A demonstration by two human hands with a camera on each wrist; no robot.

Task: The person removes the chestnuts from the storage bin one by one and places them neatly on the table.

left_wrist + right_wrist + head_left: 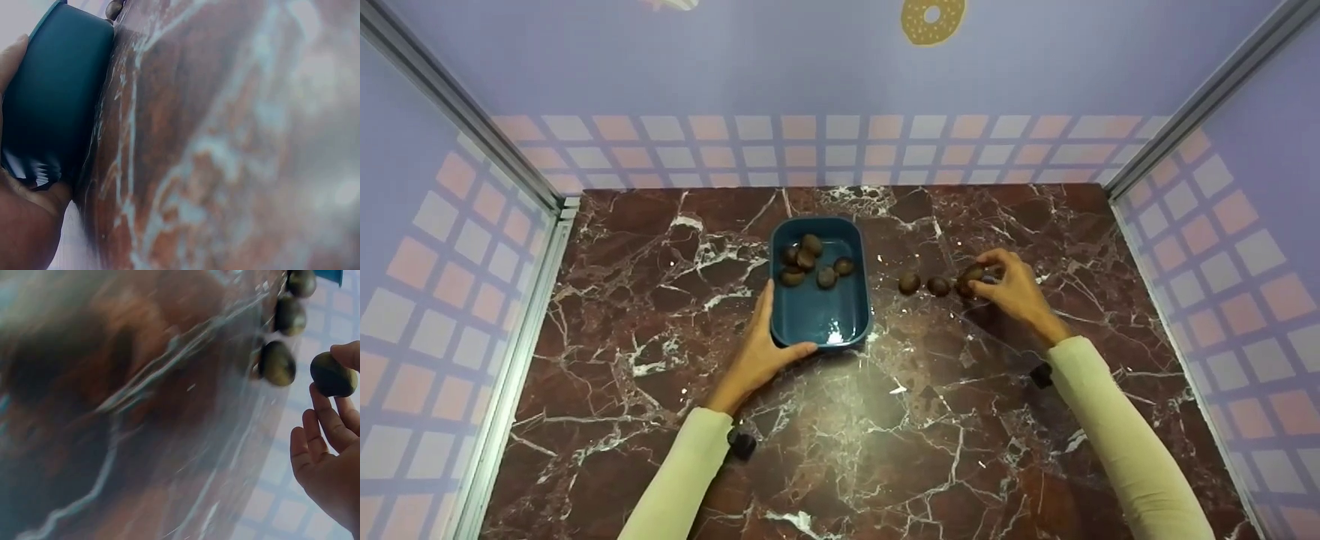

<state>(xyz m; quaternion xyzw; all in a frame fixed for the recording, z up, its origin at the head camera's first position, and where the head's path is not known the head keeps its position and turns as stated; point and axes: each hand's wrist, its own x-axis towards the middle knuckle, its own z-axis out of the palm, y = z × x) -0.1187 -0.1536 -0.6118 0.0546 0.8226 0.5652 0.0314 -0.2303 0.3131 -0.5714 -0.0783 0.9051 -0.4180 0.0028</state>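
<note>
In the head view a blue rectangular container (830,322) stands left of the right hand, with several brown egg-shaped objects (826,278) at its far end. My left hand (763,341) holds its near left corner, fingers along the side and thumb across the front. The left wrist view shows the container's smooth outer wall (62,90) against that hand. My right hand (1014,291) pinches one brown egg-shaped object (332,377) between thumb and fingertips, raised off the table. Close by, three more like it (278,364) lie in a row, the nearest just beneath the hand.
The table (840,435) is glossy red-brown marble with white veins. Lilac walls with a pink and white check band (840,146) close in the back and both sides. Metal rails (529,330) run along the left edge.
</note>
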